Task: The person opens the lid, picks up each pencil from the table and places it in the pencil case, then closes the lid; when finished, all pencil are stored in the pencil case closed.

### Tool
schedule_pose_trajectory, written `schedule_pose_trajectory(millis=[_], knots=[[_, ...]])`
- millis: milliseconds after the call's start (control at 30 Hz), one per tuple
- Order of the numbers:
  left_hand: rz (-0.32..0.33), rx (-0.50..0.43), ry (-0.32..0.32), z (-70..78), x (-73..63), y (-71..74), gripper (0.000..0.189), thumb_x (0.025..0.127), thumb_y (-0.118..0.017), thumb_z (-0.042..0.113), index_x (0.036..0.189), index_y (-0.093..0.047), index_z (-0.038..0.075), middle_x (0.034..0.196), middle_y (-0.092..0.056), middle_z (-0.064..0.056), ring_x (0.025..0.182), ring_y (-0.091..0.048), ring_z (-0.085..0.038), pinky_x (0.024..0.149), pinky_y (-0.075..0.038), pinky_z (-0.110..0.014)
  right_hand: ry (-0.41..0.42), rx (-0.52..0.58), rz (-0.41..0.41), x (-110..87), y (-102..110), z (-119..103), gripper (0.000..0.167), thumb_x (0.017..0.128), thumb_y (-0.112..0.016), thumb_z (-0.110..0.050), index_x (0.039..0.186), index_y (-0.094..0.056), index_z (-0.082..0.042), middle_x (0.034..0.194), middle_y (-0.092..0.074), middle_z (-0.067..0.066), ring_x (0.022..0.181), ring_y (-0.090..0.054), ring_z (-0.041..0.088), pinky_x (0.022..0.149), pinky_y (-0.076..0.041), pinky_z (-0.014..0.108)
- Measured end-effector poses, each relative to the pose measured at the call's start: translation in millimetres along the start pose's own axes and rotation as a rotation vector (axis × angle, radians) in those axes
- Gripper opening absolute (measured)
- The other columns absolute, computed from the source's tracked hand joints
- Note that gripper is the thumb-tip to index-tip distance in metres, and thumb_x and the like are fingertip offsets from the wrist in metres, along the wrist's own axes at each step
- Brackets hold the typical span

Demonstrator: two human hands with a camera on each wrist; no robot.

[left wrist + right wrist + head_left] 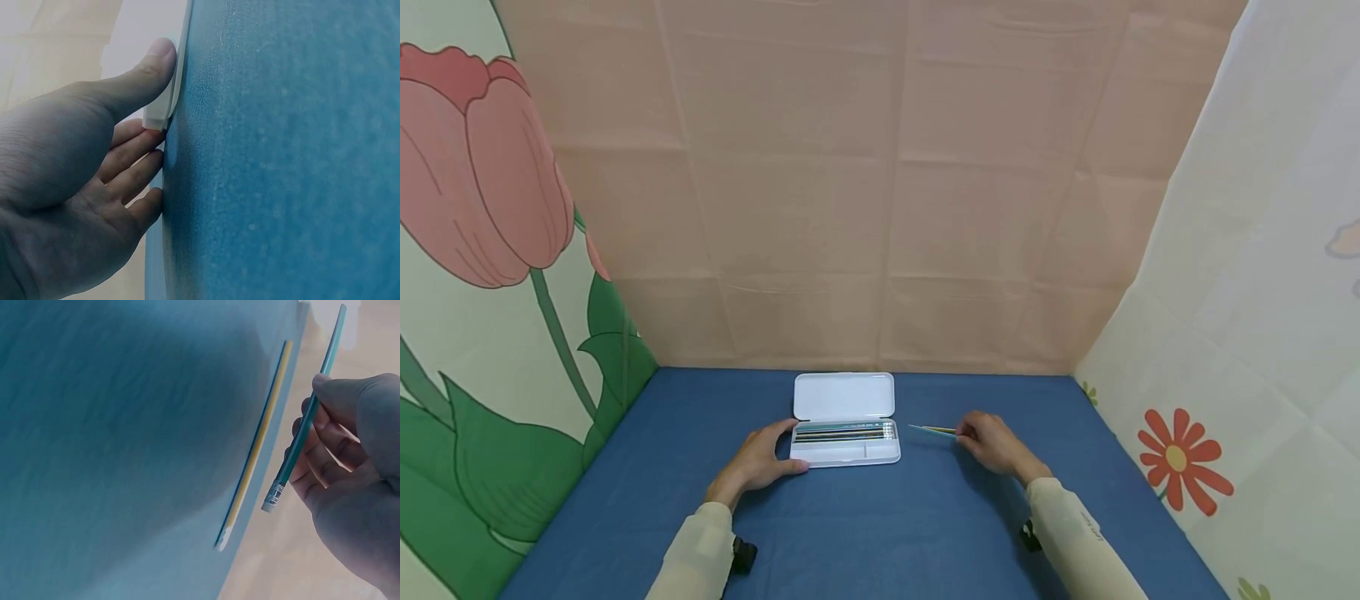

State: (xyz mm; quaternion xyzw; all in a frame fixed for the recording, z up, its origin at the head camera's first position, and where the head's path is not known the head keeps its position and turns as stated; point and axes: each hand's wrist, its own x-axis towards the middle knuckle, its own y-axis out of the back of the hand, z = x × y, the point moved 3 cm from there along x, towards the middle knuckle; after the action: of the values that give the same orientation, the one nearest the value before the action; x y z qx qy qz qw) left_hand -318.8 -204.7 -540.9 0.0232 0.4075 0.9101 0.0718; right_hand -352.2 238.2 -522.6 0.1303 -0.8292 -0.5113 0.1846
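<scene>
A white pencil case (827,455) lies with its lid (844,397) swung back, and several dark and teal pencils (838,432) lie in its rear compartment. My left hand (758,458) holds the case's left end, thumb at the front corner and fingers toward the back. The left wrist view shows the thumb against the white case edge (156,115). To the right of the case, my right hand (996,446) pinches a teal pencil (303,428) between thumb and fingers, its eraser end toward me. Beside it a yellow pencil (256,447) lies on the blue cloth.
A blue cloth (865,533) covers the table. Behind it hangs a beige curtain (887,208). Flower-printed sheets stand at both sides, with a pink tulip (482,167) on the left and a red flower (1176,458) on the right.
</scene>
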Motion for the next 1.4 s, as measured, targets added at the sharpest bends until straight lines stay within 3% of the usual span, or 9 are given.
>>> schedule_pose_trajectory(millis=[367, 833, 1400], knots=[[0.0, 0.007, -0.003, 1.2, -0.7, 0.7, 0.09, 0.093, -0.095, 0.032, 0.167, -0.051, 0.005, 0.173, -0.051, -0.029, 0.162, -0.044, -0.057, 0.131, -0.038, -0.077, 0.101, 0.018, 0.007, 23.6, -11.0, -37.8, 0.005, 0.109, -0.074, -0.008, 0.112, -0.078, -0.006, 0.103, -0.075, 0.002, 0.088, -0.065, 0.008, 0.077, -0.058, 0.03], [0.004, 0.008, 0.008, -0.2, 1.3, 1.0, 0.09, 0.093, -0.096, 0.033, 0.167, -0.052, 0.007, 0.173, -0.05, -0.028, 0.163, -0.044, -0.056, 0.131, -0.037, -0.077, 0.164, 0.051, -0.036, 57.4, -35.4, -86.9, 0.008, 0.109, -0.073, -0.006, 0.113, -0.08, -0.006, 0.104, -0.077, 0.002, 0.09, -0.065, 0.01, 0.08, -0.059, 0.032], [-0.001, 0.007, 0.011, -0.9, 1.7, 0.3, 0.09, 0.093, -0.095, 0.033, 0.167, -0.052, 0.007, 0.173, -0.051, -0.028, 0.163, -0.044, -0.056, 0.131, -0.037, -0.078, 0.226, 0.062, -0.082, 84.0, -60.6, -118.3, 0.011, 0.111, -0.072, -0.008, 0.112, -0.082, -0.01, 0.102, -0.078, 0.002, 0.083, -0.061, 0.006, 0.078, -0.058, 0.027]])
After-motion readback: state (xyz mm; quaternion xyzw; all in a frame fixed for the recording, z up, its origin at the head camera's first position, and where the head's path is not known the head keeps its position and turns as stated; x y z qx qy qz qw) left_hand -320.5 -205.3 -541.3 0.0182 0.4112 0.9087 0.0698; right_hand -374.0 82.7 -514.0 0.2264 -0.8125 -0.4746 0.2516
